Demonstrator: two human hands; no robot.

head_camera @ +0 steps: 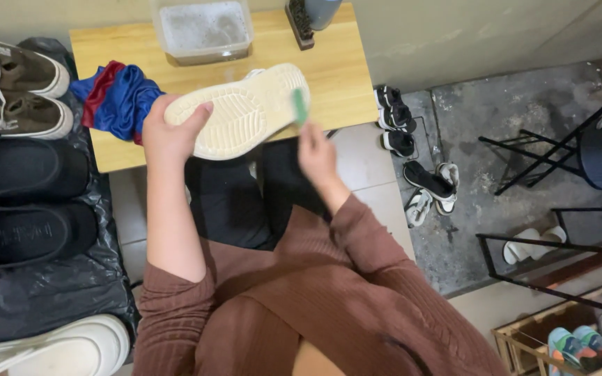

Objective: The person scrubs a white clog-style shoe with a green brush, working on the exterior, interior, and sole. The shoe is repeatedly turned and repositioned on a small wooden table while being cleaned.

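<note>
Mid-frame, left hand [168, 132] clasping cream rubber-soled shoe [242, 115] sole-up; right hand [317, 154] gripping small green brush [300, 106] at its toe. Sole partly grimy, scrubbing unfinished. Beyond, wooden tabletop [336, 76] with soapy clear tub [203, 31].

Bare tabletop [336, 76] right of the tub [203, 31]; cloth [116, 97] crowds left.

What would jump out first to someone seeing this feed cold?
The cream shoe sole, turned tread-up at centre above the wooden table, held at its heel end by the left hand. The right hand presses a small green brush against its toe end. Next, the blue and red cloth on the table's left, and the dark shoes lined up on black plastic at far left.
</note>
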